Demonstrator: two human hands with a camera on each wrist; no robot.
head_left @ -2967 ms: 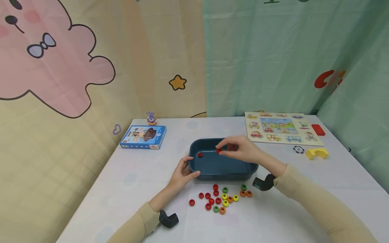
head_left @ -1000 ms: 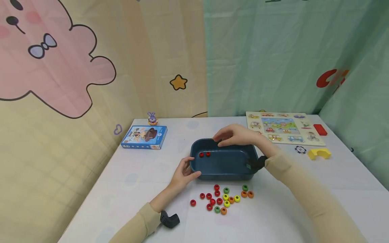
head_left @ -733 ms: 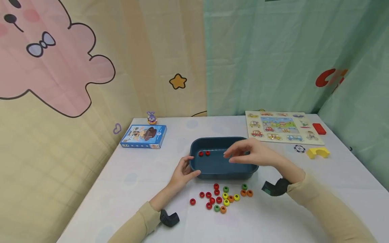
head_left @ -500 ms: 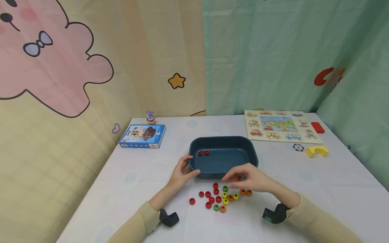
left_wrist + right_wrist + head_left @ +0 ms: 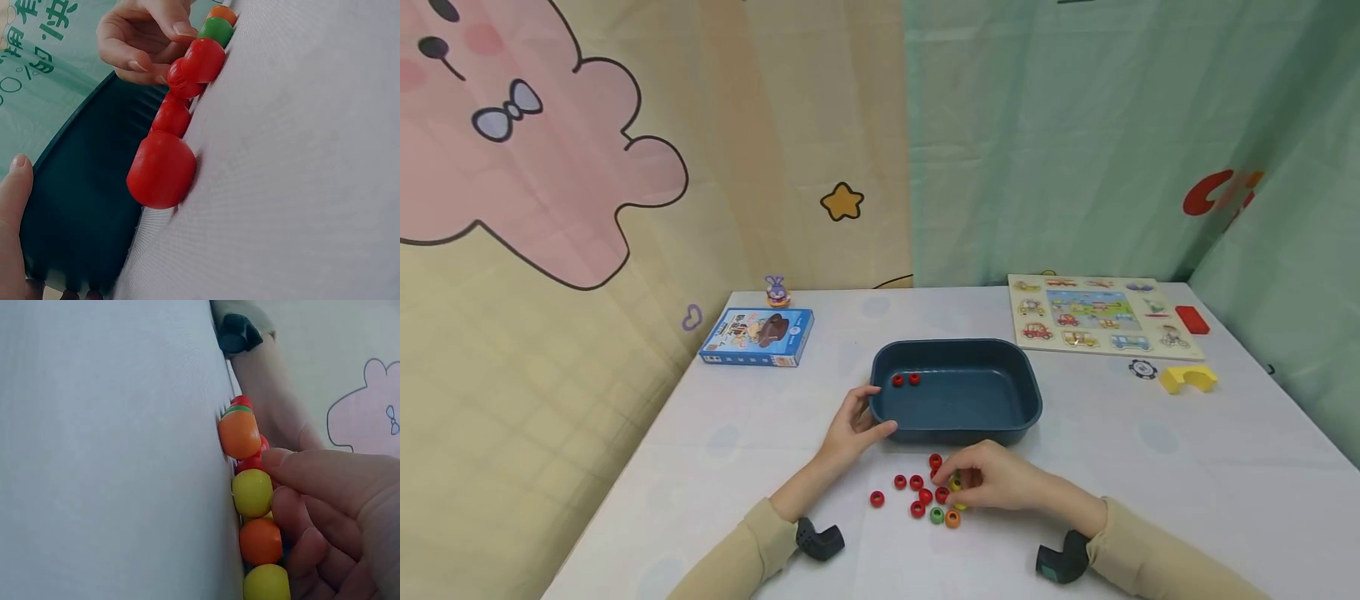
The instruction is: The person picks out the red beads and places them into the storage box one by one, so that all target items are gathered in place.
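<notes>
My left hand point(image 5: 848, 432) holds the left end of a dark blue tray point(image 5: 973, 404), thumb at its near corner, fingers at its side. Two red beads point(image 5: 914, 379) lie inside. Before the tray my right hand point(image 5: 1000, 479) reaches into a group of loose beads, thumb and forefinger apart around a red bead point(image 5: 942, 495). Up close in the right wrist view, the thumb point(image 5: 278, 457) is beside red beads, next to yellow point(image 5: 252, 493) and orange ones point(image 5: 260, 541). Several red beads point(image 5: 917, 509), a green bead point(image 5: 937, 516) and an orange bead point(image 5: 952, 519) show; others are hidden behind the right hand.
On the white table point(image 5: 760, 450) a blue box point(image 5: 756, 337) and a small purple figure point(image 5: 777, 292) stand back left. Back right are a picture puzzle board point(image 5: 1097, 317), a red block point(image 5: 1192, 320), a round chip point(image 5: 1142, 369) and a yellow arch block point(image 5: 1188, 379).
My right hand put a second red bead in the tray, lifted off, and came down towards me to the loose beads. My left hand stayed on the tray.
</notes>
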